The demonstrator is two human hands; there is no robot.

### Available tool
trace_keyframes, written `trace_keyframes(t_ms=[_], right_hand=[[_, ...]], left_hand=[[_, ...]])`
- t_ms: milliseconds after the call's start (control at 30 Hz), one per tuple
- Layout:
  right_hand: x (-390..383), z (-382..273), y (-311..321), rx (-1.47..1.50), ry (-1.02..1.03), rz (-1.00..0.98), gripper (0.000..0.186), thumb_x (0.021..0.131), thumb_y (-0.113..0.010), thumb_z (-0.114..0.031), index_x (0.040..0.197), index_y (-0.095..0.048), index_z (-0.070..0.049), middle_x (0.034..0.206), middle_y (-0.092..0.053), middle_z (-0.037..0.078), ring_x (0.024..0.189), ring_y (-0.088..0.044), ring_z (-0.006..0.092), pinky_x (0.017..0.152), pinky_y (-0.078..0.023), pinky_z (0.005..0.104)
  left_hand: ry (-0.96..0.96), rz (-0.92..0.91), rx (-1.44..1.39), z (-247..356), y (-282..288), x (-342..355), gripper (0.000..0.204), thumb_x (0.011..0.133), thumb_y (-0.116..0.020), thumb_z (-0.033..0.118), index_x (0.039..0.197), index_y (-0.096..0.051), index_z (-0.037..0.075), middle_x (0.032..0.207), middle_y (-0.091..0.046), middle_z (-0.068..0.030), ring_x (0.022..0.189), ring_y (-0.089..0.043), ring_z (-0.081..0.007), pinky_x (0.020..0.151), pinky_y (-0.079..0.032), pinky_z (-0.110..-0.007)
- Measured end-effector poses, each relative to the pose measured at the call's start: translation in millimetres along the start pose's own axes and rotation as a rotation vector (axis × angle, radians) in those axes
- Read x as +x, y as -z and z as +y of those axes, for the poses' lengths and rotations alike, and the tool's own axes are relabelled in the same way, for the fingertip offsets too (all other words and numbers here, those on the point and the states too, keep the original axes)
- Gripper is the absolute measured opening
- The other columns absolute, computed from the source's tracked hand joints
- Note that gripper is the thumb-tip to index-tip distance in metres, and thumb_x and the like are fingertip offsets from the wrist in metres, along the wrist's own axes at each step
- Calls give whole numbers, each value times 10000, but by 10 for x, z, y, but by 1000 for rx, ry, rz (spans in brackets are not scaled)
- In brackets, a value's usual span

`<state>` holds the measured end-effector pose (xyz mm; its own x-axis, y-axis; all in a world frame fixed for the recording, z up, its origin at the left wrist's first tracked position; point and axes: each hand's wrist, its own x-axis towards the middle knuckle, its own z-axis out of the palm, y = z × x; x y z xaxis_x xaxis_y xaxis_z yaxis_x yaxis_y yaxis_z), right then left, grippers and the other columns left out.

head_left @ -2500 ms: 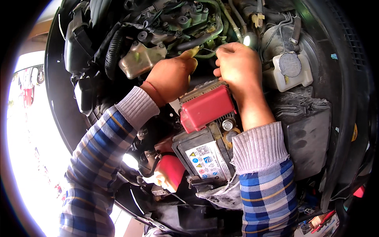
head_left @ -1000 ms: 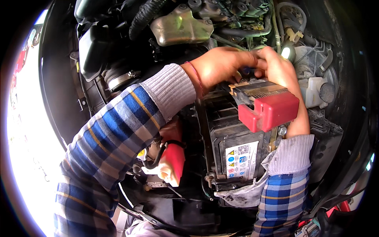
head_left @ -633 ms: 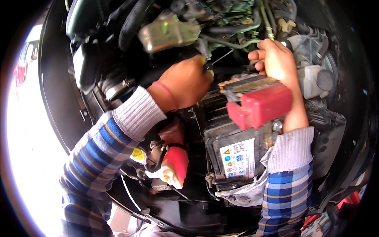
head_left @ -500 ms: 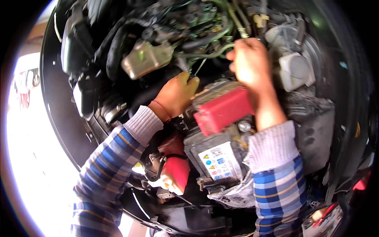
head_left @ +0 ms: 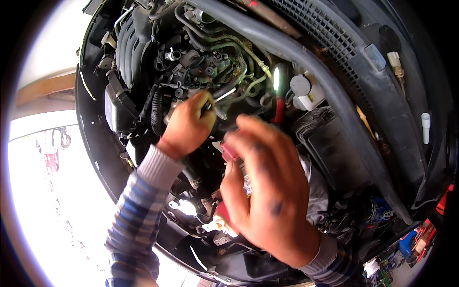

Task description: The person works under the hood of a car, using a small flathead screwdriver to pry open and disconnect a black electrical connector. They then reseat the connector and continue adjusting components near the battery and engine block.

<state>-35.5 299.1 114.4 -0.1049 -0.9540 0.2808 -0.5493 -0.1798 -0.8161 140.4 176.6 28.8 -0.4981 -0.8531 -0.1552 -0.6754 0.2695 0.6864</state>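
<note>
My left hand (head_left: 189,124) is closed around the dark handle of what looks like a screwdriver. Its thin silver shaft (head_left: 224,94) points up and right over the hoses of a car engine (head_left: 210,64). Lower and nearer, my right hand (head_left: 270,196) hangs over the battery area, blurred, with thumb and fingers apart and nothing visible held. Between its thumb and forefinger shows the edge of a red plastic cover (head_left: 230,152); the hand hides most of it and the battery beneath. I cannot tell whether the fingers touch the cover.
A lit work lamp (head_left: 277,88) with a red handle stands behind my right hand. To its right are a white reservoir with a grey cap (head_left: 301,86) and a black box (head_left: 339,148). A rubber seal (head_left: 330,100) curves across the right. Tools (head_left: 413,244) lie at the lower right.
My right hand has left the hoses at the back and come nearer, its fingers now apart. My left hand still grips the tool. The view has shifted, bringing the lit lamp into sight.
</note>
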Motion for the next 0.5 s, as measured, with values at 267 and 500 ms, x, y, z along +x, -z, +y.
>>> trace_keyframes(t_ms=[267, 500], right_hand=[[-477, 372, -655, 84, 207, -93, 206, 792, -619, -176, 923, -634, -18, 1053, -613, 143, 1071, -575, 293, 842, -485, 391], [-481, 383, -629, 128, 219, -118, 149, 818, -579, -214, 816, -609, -68, 837, -531, 59, 906, -527, 230, 783, -406, 370]], left_hand=[[-222, -382, 205, 314, -750, 1926, 635, 887, -654, 528, 1331, -609, 75, 1266, -645, -221, 1171, -628, -338, 1017, -489, -414], [-210, -495, 399, 265, -883, 2096, 585, 883, -647, 481, 1298, -616, 71, 1235, -649, -216, 1151, -628, -341, 996, -495, -418]])
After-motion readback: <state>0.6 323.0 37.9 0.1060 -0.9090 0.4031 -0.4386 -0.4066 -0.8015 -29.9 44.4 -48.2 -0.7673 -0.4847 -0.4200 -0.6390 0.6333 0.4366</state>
